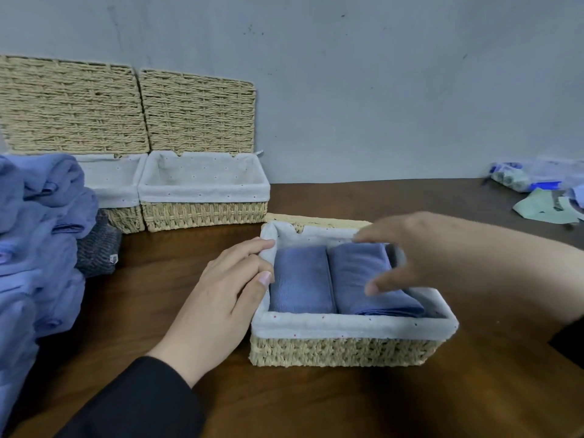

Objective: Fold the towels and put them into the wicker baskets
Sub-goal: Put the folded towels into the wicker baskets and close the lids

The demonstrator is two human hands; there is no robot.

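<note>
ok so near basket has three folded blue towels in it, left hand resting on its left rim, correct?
Not three. The head view shows two folded blue towels side by side in the near basket. The left hand does rest on its left rim, as you said.

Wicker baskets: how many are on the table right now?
3. Near basket in front, holding two folded towels; two open-lidded baskets by the wall, middle and left, the left partly hidden.
</note>
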